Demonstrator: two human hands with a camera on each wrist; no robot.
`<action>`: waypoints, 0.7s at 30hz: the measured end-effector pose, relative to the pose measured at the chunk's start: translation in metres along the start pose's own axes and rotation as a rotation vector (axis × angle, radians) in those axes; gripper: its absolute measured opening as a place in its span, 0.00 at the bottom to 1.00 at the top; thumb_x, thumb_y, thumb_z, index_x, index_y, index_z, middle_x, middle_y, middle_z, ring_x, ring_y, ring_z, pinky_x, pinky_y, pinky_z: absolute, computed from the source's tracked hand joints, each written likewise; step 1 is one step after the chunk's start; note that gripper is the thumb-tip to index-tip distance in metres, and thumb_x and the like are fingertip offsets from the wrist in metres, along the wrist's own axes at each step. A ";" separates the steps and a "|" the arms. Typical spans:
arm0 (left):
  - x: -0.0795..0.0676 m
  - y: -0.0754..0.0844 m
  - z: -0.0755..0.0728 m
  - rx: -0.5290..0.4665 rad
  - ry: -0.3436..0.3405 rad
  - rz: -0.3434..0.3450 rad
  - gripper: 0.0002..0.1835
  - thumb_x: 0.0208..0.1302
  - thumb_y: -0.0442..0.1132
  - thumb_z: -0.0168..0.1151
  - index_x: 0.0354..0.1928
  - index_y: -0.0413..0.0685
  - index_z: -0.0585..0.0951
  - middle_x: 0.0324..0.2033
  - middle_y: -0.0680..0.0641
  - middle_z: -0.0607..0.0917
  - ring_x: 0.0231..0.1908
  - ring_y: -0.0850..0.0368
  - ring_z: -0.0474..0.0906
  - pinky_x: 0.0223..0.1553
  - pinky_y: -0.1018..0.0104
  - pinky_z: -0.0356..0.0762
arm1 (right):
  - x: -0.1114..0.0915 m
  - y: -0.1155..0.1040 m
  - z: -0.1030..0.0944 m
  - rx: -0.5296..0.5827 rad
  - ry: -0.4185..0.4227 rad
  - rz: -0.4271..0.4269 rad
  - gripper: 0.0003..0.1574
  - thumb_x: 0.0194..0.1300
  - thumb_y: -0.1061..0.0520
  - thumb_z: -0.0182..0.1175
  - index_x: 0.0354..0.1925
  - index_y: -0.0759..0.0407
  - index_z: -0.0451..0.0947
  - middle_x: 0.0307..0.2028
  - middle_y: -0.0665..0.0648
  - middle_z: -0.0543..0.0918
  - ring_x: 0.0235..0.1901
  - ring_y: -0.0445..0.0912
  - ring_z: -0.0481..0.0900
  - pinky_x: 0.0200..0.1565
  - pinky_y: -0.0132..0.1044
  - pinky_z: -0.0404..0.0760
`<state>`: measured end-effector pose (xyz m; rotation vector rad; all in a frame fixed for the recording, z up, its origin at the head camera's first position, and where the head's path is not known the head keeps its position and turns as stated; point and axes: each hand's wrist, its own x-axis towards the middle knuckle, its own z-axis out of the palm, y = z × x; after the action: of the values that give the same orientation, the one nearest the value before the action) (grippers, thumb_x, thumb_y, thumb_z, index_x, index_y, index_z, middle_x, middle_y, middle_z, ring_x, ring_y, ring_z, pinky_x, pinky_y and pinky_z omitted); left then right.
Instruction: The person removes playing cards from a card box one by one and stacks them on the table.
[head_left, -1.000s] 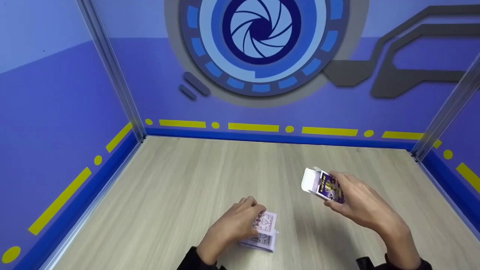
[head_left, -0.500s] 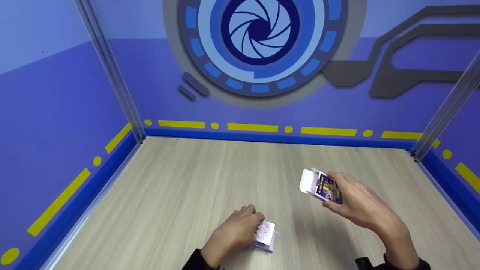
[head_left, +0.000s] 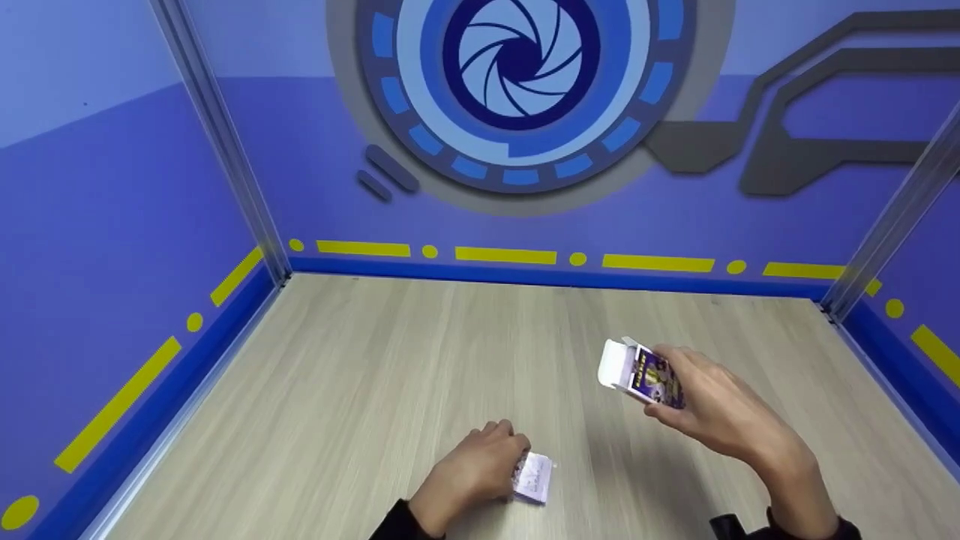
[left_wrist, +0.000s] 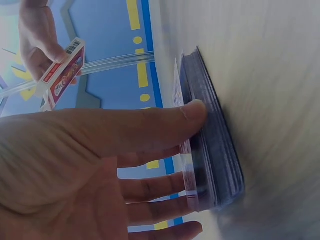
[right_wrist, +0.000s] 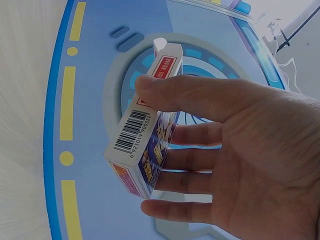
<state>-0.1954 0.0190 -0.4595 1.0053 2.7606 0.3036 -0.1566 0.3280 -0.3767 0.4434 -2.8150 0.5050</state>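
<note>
A deck of playing cards (head_left: 533, 478) lies on the table near the front, its patterned backs up. My left hand (head_left: 480, 466) grips the deck from the left, and in the left wrist view the thumb presses the near edge of the stack (left_wrist: 212, 135) while the fingers reach round the far side. Held above the table on the right is a card box (head_left: 658, 377) with its white flap hanging out at the left end. My right hand (head_left: 716, 397) pinches that box between thumb and fingers; its barcode side (right_wrist: 132, 132) faces the right wrist camera.
The light wooden table (head_left: 420, 360) is enclosed by blue panels, with the back wall (head_left: 315, 172) bearing a large round emblem. Metal posts (head_left: 225, 142) stand at the back corners.
My left hand has drawn slightly towards me and brought the shifted upper cards back over the lower ones, so the stack looks more aligned. The right hand and box stay nearly still.
</note>
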 end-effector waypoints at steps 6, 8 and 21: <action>0.000 0.001 0.000 0.000 -0.040 -0.009 0.35 0.39 0.38 0.86 0.55 0.49 0.83 0.41 0.52 0.77 0.43 0.58 0.73 0.50 0.58 0.79 | 0.000 0.000 0.000 0.003 -0.012 0.010 0.46 0.56 0.51 0.78 0.66 0.67 0.71 0.54 0.67 0.81 0.41 0.49 0.79 0.37 0.45 0.81; 0.000 0.003 0.002 -0.012 -0.048 -0.010 0.35 0.40 0.41 0.87 0.55 0.49 0.82 0.41 0.52 0.76 0.44 0.58 0.72 0.49 0.57 0.80 | 0.000 0.000 0.000 0.004 -0.016 0.013 0.46 0.56 0.51 0.79 0.66 0.67 0.71 0.54 0.67 0.81 0.42 0.49 0.79 0.38 0.46 0.81; 0.006 0.015 0.017 0.107 0.016 -0.033 0.32 0.44 0.54 0.86 0.49 0.47 0.83 0.38 0.49 0.73 0.40 0.55 0.70 0.38 0.60 0.78 | 0.001 -0.001 0.001 0.008 -0.026 0.023 0.46 0.56 0.51 0.79 0.66 0.67 0.71 0.55 0.67 0.80 0.43 0.50 0.80 0.39 0.47 0.82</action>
<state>-0.1867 0.0369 -0.4731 0.9840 2.8307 0.1613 -0.1574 0.3265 -0.3765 0.4235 -2.8472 0.5190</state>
